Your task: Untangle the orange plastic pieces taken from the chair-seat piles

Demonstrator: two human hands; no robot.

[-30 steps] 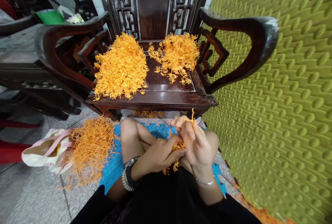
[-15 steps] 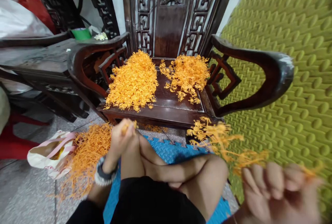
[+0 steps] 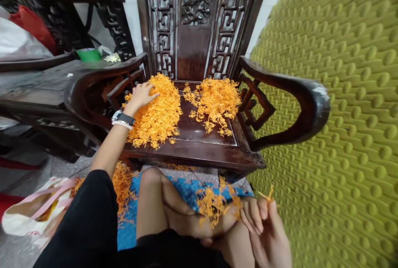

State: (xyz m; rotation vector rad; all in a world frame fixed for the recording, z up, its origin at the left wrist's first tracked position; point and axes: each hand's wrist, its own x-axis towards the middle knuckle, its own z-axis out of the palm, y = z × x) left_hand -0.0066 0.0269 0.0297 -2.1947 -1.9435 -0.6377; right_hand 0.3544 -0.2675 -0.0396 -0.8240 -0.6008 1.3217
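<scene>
Two orange heaps on the chair seat (image 3: 199,125): left hand (image 3: 141,95) rests spread on the larger heap (image 3: 157,110), right hand (image 3: 267,228) apparently pinches an orange strand (image 3: 266,196).

One camera, worn on the head, looks forward and down over the lap at a chair (image 3: 199,152) close ahead, facing its back. The left hand (image 3: 141,94) shows at the chair's seat. The right hand (image 3: 264,228), pinching an orange bit (image 3: 266,196), shows below the chair at the bottom edge.
</scene>
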